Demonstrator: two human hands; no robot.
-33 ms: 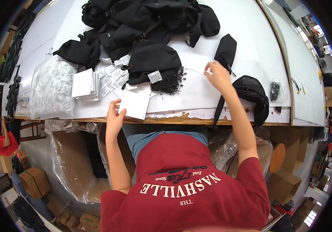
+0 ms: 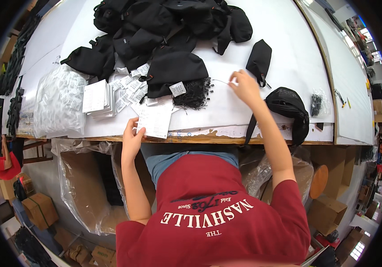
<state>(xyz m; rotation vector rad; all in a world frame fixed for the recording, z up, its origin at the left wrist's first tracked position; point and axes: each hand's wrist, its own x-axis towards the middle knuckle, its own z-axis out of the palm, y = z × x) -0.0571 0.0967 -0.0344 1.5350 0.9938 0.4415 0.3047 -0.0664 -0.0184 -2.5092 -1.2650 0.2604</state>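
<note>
My left hand [image 2: 132, 135] grips a white printed card [image 2: 156, 121] by its left edge, thumb on top, near the table's front edge. My right hand [image 2: 245, 89] is raised over the table with thumb and forefinger pinched on a thin dark string [image 2: 220, 81]. That string's other end lies by a bundle of black tag strings [image 2: 192, 94]. A black pouch [image 2: 176, 71] with a white label [image 2: 178, 89] rests against the bundle. To the right of my right hand lie a slim black pouch [image 2: 259, 60] and a black bag with a strap [image 2: 289, 111].
Black bags [image 2: 173, 22] are heaped at the back. On the left are a clear plastic bag of labels [image 2: 59, 102], a stack of white cards [image 2: 94, 97] and loose labels [image 2: 131, 86]. A small packet of black strings [image 2: 318, 104] lies far right. Open cartons [image 2: 86, 178] stand under the table.
My right hand has shifted slightly left, toward the bundle of strings, still pinching the string. My left hand stays at the card, whose printed face now shows more clearly.
</note>
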